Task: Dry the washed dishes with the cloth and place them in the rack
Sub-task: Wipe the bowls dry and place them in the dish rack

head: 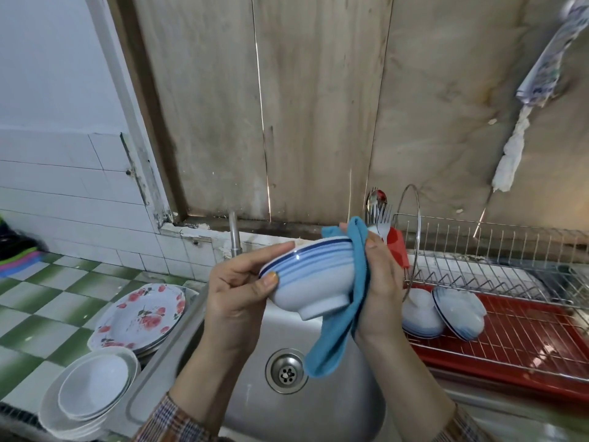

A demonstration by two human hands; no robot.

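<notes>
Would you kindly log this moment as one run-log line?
drying | left hand: holds striped bowl | right hand: presses blue cloth on it | over sink | rack: two bowls

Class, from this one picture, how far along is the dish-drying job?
Done: two bowls lean in the rack. In hand: the left hand holds a striped bowl over the sink while the right hand holds the blue cloth against it. Left: floral plates and white bowls stacked beside the sink, seemingly undried.
</notes>
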